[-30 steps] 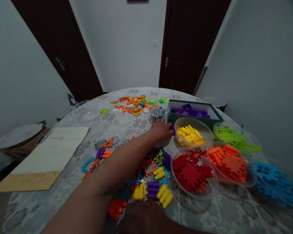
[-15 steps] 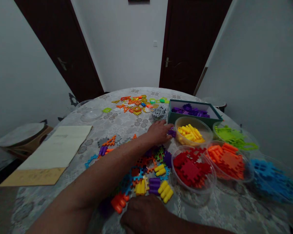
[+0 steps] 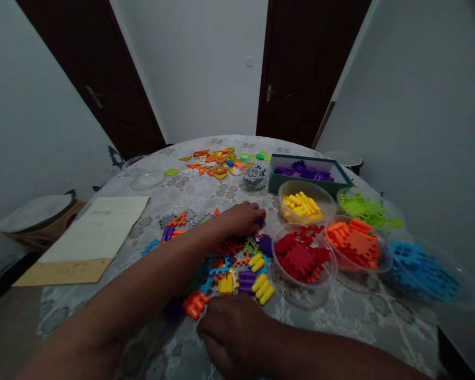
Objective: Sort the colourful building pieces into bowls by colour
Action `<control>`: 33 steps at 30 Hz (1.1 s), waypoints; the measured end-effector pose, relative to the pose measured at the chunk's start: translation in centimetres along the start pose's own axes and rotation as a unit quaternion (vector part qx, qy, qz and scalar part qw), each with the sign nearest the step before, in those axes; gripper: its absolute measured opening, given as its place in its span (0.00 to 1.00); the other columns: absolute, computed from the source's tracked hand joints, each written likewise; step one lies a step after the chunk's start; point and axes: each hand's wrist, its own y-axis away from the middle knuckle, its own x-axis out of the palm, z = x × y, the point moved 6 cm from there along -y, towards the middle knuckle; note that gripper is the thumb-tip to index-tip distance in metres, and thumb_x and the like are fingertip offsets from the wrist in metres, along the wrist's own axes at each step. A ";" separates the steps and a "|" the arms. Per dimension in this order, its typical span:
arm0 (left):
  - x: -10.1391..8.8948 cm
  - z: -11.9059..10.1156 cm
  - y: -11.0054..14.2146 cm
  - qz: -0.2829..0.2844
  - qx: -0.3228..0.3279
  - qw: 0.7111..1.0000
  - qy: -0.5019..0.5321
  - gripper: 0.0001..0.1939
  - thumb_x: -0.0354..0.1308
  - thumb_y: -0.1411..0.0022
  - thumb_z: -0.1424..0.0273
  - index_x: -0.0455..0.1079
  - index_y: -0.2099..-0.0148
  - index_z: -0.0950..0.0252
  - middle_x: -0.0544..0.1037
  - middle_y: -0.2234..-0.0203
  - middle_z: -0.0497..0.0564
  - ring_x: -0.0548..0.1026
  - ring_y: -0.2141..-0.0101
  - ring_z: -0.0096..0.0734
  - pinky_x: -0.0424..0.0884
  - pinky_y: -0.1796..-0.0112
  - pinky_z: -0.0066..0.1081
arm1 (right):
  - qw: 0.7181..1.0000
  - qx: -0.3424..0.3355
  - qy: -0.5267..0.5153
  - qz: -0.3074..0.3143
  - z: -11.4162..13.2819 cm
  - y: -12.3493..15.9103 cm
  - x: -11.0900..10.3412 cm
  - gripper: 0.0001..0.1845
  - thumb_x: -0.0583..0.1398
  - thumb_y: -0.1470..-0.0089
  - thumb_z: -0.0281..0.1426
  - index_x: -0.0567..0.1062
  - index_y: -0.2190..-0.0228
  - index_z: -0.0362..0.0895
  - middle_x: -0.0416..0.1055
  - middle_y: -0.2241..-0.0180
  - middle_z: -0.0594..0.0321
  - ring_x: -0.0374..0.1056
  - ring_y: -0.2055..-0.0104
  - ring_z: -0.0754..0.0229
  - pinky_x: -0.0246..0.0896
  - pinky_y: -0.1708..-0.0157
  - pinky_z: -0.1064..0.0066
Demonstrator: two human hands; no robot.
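Note:
My left hand (image 3: 247,218) is over the far right part of a mixed pile of plastic building pieces, its fingers curled down on a purple piece (image 3: 260,224), mostly covered. At the pile's near edge my right hand (image 3: 237,330) rests on the tablecloth with the fingers folded in; whatever they hold is hidden. Just beyond it lie yellow rods (image 3: 263,288), purple rods (image 3: 246,282) and orange-red rods (image 3: 195,304). Blue gear-edged pieces (image 3: 217,264) and a dark purple piece (image 3: 265,246) are in the pile, partly behind my left forearm.
To the right stand clear tubs of red (image 3: 301,261), yellow (image 3: 303,205), orange (image 3: 360,248), green (image 3: 362,209) and blue pieces (image 3: 419,269). Behind them is a green box (image 3: 275,182) with purple pieces. A grey-piece tub (image 3: 255,175), another pile (image 3: 219,163) and an open notebook (image 3: 98,221) surround the middle.
My left hand has drawn back toward me and left from beside the yellow tub, its fingers now curled; the purple piece that lay there is gone. My right hand stays put. The view has tilted slightly.

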 end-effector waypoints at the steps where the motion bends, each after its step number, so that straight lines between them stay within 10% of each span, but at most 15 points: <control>1: -0.1 -0.2 0.8 0.003 -0.001 1.000 0.004 0.13 0.58 0.32 0.66 0.73 0.46 0.57 0.76 0.50 0.55 0.74 0.50 0.44 0.70 0.46 0.40 | 1.000 0.004 0.004 0.001 0.0 0.0 -0.1 0.02 0.58 0.40 0.31 0.71 0.65 0.46 0.74 0.65 0.65 0.67 0.66 0.61 0.55 0.69 0.69; 20: -1.9 -1.8 8.1 -0.019 -0.048 0.997 0.054 0.11 0.56 0.30 0.69 0.75 0.48 0.60 0.80 0.51 0.56 0.79 0.51 0.39 0.73 0.48 0.35 | 0.983 -0.173 0.054 -0.031 3.3 1.0 2.2 0.10 0.60 0.36 0.38 0.68 0.68 0.47 0.67 0.71 0.69 0.62 0.72 0.63 0.46 0.77 0.68; 25: -4.7 1.4 5.6 -0.127 -0.190 0.973 0.044 0.22 0.57 0.29 0.65 0.66 0.35 0.61 0.81 0.46 0.57 0.79 0.49 0.42 0.73 0.47 0.38 | 0.983 -0.173 0.058 -0.018 2.5 1.0 3.7 0.12 0.58 0.30 0.40 0.69 0.66 0.47 0.68 0.71 0.70 0.63 0.71 0.65 0.46 0.77 0.69; 33: -6.0 6.5 -2.4 -0.101 -0.312 0.944 -0.021 0.29 0.60 0.30 0.61 0.63 0.30 0.61 0.82 0.46 0.61 0.80 0.47 0.49 0.74 0.51 0.40 | 0.982 -0.186 0.032 0.023 1.1 0.9 4.6 0.10 0.59 0.28 0.41 0.72 0.59 0.48 0.73 0.67 0.70 0.68 0.67 0.66 0.52 0.77 0.74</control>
